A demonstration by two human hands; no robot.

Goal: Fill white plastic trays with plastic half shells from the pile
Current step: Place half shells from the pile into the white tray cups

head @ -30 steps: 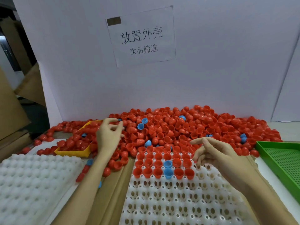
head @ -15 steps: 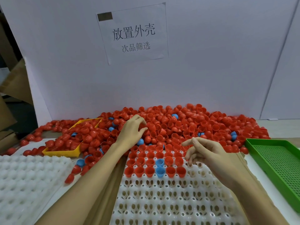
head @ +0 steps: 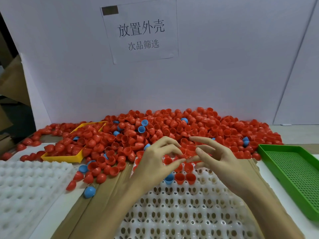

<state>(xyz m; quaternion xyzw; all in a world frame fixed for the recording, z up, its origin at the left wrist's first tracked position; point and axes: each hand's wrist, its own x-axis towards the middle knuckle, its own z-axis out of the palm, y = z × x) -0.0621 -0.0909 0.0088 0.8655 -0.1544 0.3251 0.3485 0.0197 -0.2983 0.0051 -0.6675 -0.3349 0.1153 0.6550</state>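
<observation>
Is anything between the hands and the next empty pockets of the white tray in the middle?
Nothing visible: both hands, left and right, hover over the perforated white plastic tray; its empty pockets lie open below the filled rows.

A tall white backboard [head: 224,75] stands along the far edge of the surface, filling most of the view. A paper sign [head: 140,31] with black printed characters is fixed to it near the top, a dark piece of tape [head: 109,10] at its upper left corner. A second white panel [head: 303,83] leans at the right. Brown cardboard boxes [head: 12,83] stand beyond the left edge, with dark shadow beneath them. The light is even and soft.
</observation>
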